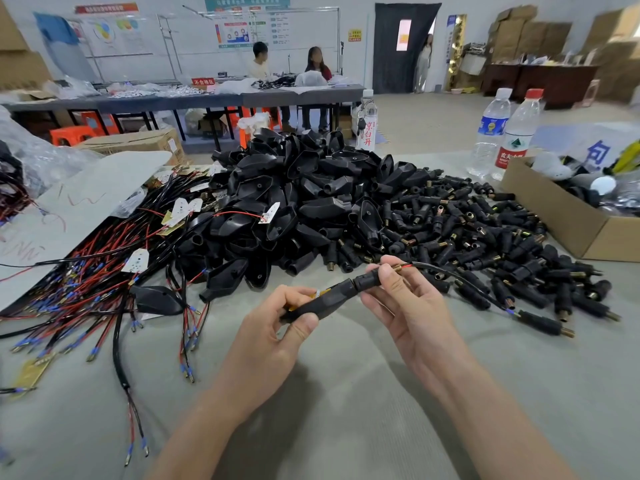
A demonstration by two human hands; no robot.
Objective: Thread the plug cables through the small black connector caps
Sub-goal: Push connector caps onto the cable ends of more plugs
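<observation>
Over the near middle of the bench, both hands are holding one assembly in the air, a little above the cloth. The left hand is gripping the long black plug body, its fingers curling around the lower end with the thumb pressing on top. The right hand is pinching the small black connector cap between thumb and forefinger, just where the cap is meeting the upper end of the plug body.

The long axis of the assembly is running from lower left to upper right, rising from the left hand toward the right hand. A short brass spring is showing past the right fingertips, and the plug cable is coming out there, with a red wire beside it. It is bending down to the right toward the bench, where it is ending at another small connector.

I am judging that the cable is already passing through the cap, but I cannot tell how deep the cap is sitting on the body. The coming move is depending on this one line: the cap must travel along the cable axis, so the right hand, being on the cap, should be doing the sliding while the left is only steadying.

Behind the hands, a heap of plug shells and a spread of loose caps are lying well apart from the fingers
</observation>
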